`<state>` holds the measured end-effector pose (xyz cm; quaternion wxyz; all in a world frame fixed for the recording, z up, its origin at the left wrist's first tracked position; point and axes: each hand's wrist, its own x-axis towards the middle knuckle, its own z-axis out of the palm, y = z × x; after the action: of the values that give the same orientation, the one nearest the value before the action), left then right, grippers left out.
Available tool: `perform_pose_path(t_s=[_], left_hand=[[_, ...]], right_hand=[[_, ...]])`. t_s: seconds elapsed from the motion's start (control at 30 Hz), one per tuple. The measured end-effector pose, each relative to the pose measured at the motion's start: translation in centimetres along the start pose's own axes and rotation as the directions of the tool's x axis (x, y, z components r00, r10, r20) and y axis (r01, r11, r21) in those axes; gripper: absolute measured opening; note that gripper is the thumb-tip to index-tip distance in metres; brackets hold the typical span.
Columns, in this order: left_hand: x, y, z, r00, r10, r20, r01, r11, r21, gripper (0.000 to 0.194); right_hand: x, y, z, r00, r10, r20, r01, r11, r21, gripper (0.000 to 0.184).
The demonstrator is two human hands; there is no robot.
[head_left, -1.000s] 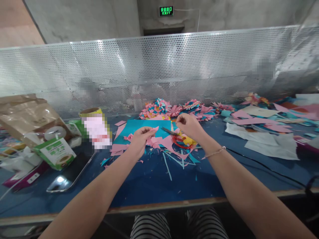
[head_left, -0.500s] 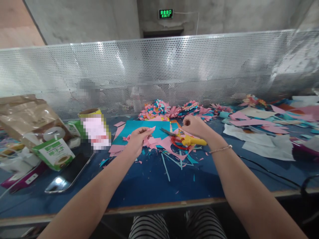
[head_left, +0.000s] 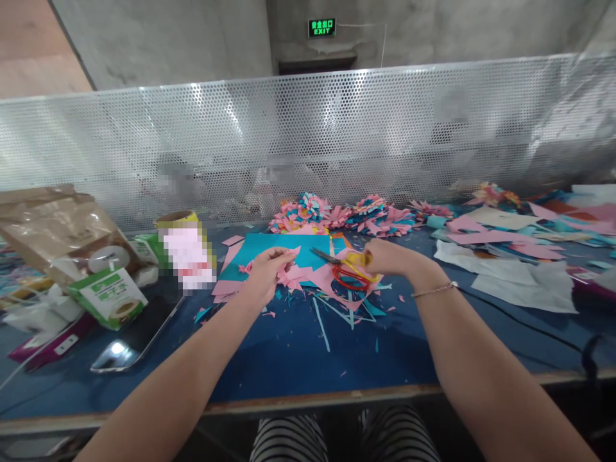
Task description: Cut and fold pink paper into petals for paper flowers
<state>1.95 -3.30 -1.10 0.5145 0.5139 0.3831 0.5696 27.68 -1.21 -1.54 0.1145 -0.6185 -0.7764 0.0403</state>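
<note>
My left hand (head_left: 266,268) pinches a small pink paper piece (head_left: 292,252) above a heap of pink scraps (head_left: 308,277) on the blue table (head_left: 289,359). My right hand (head_left: 392,258) is closed around a yellow tool (head_left: 357,259) that lies on the scraps. Just beside it are scissors with red handles (head_left: 347,277), their blades pointing left over a blue paper sheet (head_left: 279,247). A thin bracelet circles my right wrist.
Finished paper flowers (head_left: 337,215) line the back by a perforated metal screen (head_left: 308,141). Loose pink, blue and white sheets (head_left: 510,250) cover the right side. At left stand a green box (head_left: 106,296), a brown bag (head_left: 52,228), a tape roll (head_left: 176,218) and a phone (head_left: 135,337).
My right hand came down from above the scraps and closed on the yellow tool beside the scissors. My left hand stayed in place with the pink piece.
</note>
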Motion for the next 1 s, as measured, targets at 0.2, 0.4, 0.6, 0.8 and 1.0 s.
perform_pose_path(t_s=[0.2, 0.4, 0.6, 0.8, 1.0], left_hand=[[-0.2, 0.1, 0.1, 1.0, 0.008, -0.018, -0.008, 1.0, 0.007, 0.019], [0.0, -0.2, 0.1, 0.998, 0.061, -0.031, -0.06, 0.998, 0.008, 0.016], [0.3, -0.5, -0.1, 0.997, 0.066, -0.039, -0.065, 0.998, 0.025, 0.014], [0.3, -0.5, 0.0, 0.995, 0.085, -0.043, -0.083, 0.995, 0.048, 0.015], [0.1, -0.4, 0.1, 0.995, 0.09, -0.036, -0.088, 0.995, 0.045, 0.013]], right_hand=[[-0.3, -1.2, -1.6, 0.971, 0.033, -0.239, 0.054, 0.936, 0.347, 0.02], [-0.9, -3.3, -1.8, 0.97, -0.053, -0.236, 0.2, 0.725, 0.66, 0.029], [-1.1, -5.1, -0.7, 0.952, -0.131, -0.276, 0.295, 0.632, 0.716, 0.026], [-0.8, -5.3, -0.1, 0.956, -0.098, -0.277, 0.261, 0.714, 0.65, 0.019], [-0.9, -5.3, -0.2, 0.958, -0.103, -0.266, 0.256, 0.724, 0.64, 0.017]])
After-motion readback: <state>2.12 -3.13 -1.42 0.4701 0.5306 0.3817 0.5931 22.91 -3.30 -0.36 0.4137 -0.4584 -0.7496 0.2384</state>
